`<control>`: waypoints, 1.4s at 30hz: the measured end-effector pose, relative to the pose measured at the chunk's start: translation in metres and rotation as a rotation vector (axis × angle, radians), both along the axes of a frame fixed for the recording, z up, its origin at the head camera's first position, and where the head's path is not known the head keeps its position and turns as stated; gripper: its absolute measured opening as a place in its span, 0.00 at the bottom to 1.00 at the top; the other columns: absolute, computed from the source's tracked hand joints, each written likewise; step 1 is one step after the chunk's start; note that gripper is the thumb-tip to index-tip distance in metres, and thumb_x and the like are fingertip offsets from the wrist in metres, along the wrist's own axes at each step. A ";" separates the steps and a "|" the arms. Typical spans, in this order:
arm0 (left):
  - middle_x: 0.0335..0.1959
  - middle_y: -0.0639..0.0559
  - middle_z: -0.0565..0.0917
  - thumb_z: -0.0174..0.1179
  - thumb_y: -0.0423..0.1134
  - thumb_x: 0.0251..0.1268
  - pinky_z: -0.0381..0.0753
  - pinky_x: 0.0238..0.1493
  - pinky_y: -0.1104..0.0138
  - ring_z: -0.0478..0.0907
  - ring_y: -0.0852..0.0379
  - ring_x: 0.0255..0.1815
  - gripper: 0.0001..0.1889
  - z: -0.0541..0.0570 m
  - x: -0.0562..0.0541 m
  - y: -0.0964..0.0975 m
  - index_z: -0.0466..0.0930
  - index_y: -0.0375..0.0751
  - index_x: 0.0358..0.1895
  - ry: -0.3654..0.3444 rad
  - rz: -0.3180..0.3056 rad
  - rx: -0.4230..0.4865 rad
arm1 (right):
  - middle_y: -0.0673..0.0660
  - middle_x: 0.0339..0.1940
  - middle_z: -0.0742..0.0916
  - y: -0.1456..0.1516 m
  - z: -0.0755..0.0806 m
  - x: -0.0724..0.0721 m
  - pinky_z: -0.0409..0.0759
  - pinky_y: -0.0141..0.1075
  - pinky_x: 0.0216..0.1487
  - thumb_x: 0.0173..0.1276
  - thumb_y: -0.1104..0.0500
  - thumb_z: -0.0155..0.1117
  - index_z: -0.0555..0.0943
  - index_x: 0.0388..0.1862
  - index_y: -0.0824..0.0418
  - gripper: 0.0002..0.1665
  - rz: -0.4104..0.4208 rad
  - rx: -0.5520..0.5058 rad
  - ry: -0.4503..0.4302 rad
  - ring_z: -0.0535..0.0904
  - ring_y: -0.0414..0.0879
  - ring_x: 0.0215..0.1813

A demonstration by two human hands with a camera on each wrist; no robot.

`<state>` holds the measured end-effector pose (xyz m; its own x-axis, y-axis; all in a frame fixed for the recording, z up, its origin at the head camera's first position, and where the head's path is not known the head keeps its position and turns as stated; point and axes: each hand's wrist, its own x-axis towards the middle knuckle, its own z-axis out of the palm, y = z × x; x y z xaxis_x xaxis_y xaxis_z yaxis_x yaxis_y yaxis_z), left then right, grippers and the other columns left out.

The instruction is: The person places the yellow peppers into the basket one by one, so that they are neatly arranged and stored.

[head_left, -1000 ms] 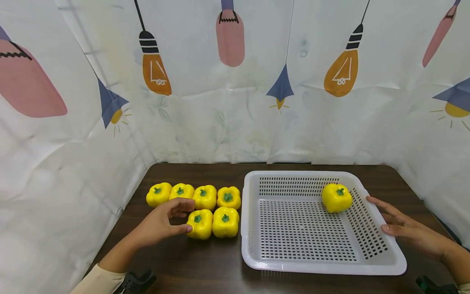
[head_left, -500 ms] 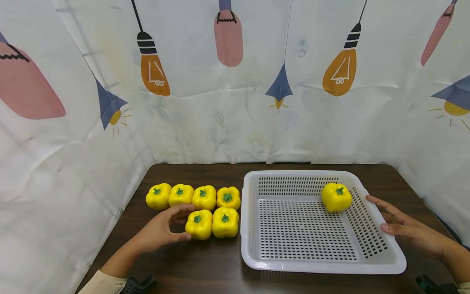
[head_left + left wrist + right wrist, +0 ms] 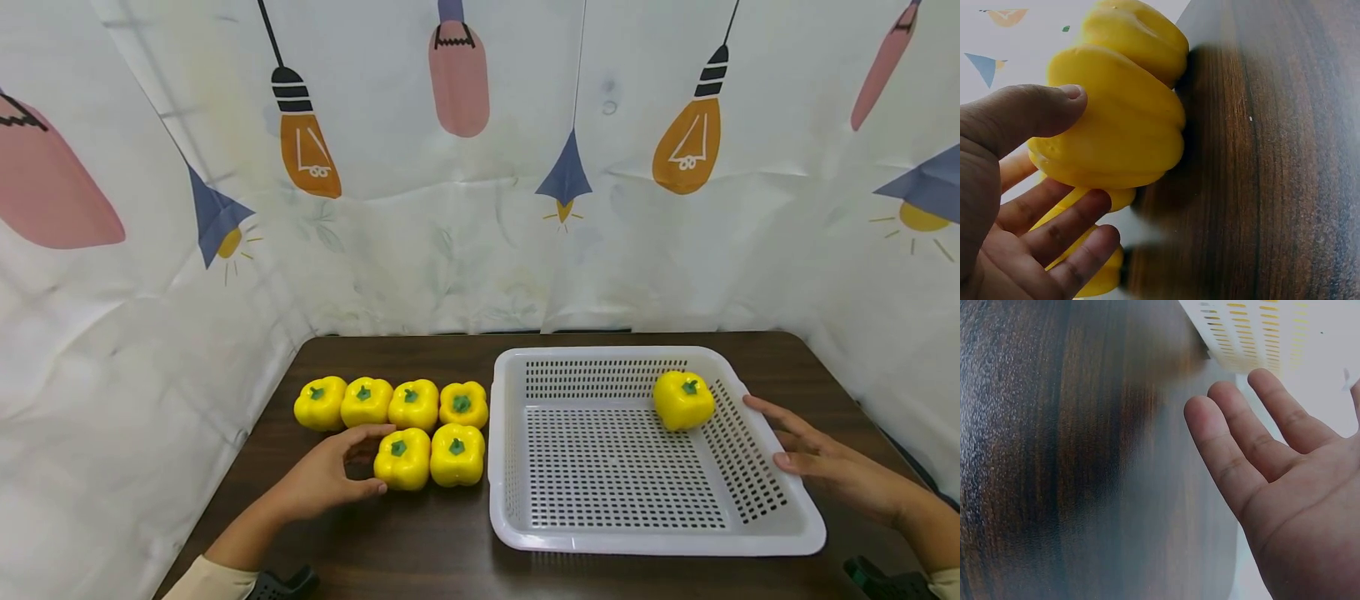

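My left hand [image 3: 326, 473] is at the left side of the nearer left yellow bell pepper [image 3: 402, 460], its thumb and index finger spanning it. In the left wrist view the thumb [image 3: 1054, 112] presses that pepper's side, and the other fingers curve behind and below it. The pepper stands on the table beside a second yellow bell pepper [image 3: 457, 456]. My right hand [image 3: 840, 467] is at the right side of a white perforated basket [image 3: 615, 546], fingertips at its rim. In the right wrist view its fingers [image 3: 1225, 450] are extended and hold nothing.
Behind the front pair, several yellow bell peppers [image 3: 413, 405] stand in a row. One more yellow bell pepper [image 3: 683, 401] lies in the basket's back right corner. All stand on a dark wooden table [image 3: 420, 533], with a patterned white curtain [image 3: 480, 250] behind.
My left hand has lowered slightly, and its index finger has come down round the near left pepper, which has shifted slightly left. The right hand stays at the basket. The head view has turned slightly.
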<state>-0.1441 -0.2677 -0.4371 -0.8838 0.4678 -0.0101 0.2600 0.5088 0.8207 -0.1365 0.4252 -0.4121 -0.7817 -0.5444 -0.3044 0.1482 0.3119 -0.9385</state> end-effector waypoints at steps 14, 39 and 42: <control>0.67 0.38 0.75 0.75 0.43 0.62 0.84 0.53 0.59 0.81 0.45 0.58 0.37 0.013 0.001 -0.007 0.69 0.35 0.71 -0.046 0.009 0.072 | 0.67 0.73 0.65 -0.002 0.003 0.001 0.83 0.53 0.54 0.84 0.60 0.38 0.32 0.84 0.32 0.43 -0.006 0.061 0.014 0.79 0.58 0.62; 0.65 0.42 0.76 0.75 0.39 0.62 0.86 0.50 0.61 0.83 0.47 0.56 0.35 0.068 -0.005 0.013 0.70 0.44 0.71 0.075 0.031 0.153 | 0.81 0.77 0.46 -0.004 0.001 0.002 0.80 0.58 0.53 0.83 0.59 0.42 0.34 0.85 0.35 0.44 -0.046 0.105 0.068 0.75 0.58 0.64; 0.64 0.44 0.77 0.75 0.40 0.62 0.86 0.50 0.61 0.83 0.47 0.56 0.34 0.070 -0.007 0.018 0.71 0.46 0.71 0.104 0.033 0.146 | 0.80 0.79 0.44 -0.005 0.001 0.002 0.78 0.64 0.53 0.82 0.59 0.44 0.35 0.86 0.38 0.45 -0.057 0.133 0.103 0.73 0.56 0.65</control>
